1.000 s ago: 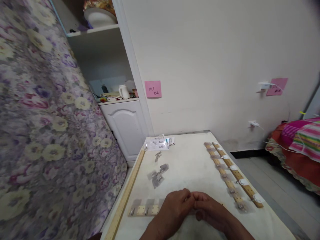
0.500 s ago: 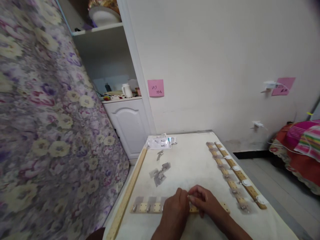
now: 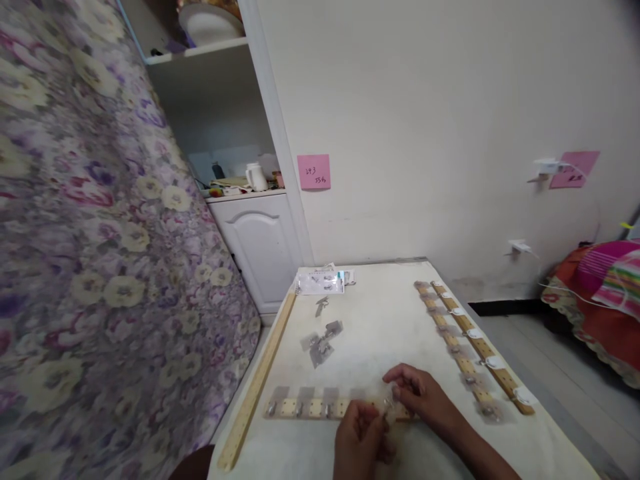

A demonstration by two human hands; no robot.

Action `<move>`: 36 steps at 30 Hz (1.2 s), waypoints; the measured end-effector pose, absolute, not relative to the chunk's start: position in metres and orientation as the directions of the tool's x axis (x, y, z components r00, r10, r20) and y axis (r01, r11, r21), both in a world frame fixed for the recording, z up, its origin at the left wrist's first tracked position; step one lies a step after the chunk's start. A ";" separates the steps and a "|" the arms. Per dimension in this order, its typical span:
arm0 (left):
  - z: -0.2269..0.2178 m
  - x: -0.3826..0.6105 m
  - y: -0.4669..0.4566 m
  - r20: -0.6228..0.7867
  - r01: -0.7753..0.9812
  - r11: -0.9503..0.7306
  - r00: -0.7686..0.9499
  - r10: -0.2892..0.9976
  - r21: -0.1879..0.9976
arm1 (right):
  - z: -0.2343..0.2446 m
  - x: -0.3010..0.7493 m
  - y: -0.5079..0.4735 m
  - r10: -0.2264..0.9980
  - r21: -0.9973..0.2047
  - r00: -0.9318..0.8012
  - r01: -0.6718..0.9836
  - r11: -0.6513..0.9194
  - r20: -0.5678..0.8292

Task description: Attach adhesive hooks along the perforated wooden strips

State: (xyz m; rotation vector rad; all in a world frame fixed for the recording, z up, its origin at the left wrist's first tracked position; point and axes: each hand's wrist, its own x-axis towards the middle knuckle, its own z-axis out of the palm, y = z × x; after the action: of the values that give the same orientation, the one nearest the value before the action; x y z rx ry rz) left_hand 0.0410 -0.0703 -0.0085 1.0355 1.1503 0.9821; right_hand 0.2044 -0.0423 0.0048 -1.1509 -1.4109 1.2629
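A short perforated wooden strip with clear adhesive hooks along it lies near the table's front edge. My left hand is closed in a pinch just in front of the strip's right end, on a small thing I cannot name. My right hand rests over the strip's right end, fingers curled and pinching at a small metal hook between the two hands. Loose clear hooks lie further back on the white table.
Two long wooden strips with hooks and white pads run along the table's right side. A long wooden slat lies on the left edge. A packet sits at the far edge. A floral mattress leans left; a white cabinet stands behind.
My left hand has drawn back toward me off the strip, uncovering more of it. My right hand stays at the strip's right end. The camera has shifted slightly.
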 end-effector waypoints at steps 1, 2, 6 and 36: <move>-0.014 0.043 -0.073 -0.284 -0.147 0.309 0.167 0.944 0.940 | 0.006 0.206 -0.043 0.983 -0.994 -0.180 0.101 0.052 0.033; -0.020 0.045 -0.076 -0.333 -0.199 0.369 0.192 0.923 0.908 | 0.007 0.208 -0.043 0.981 -0.990 -0.190 0.127 0.057 0.032; -0.033 0.051 -0.086 -0.420 -0.245 0.484 0.271 0.866 0.840 | 0.004 0.210 -0.044 0.975 -0.975 -0.219 0.204 0.089 0.043; -0.033 0.074 -0.069 -0.685 -0.336 0.699 0.180 0.706 0.631 | -0.045 0.192 -0.030 0.967 -0.705 -0.194 0.663 0.252 0.163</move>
State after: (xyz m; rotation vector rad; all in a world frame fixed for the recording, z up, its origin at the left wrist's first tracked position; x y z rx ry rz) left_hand 0.0741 -0.0688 -0.0325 0.3756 1.1752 0.7610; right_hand 0.1921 -0.0304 -0.0453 -1.4782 -1.9366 0.6658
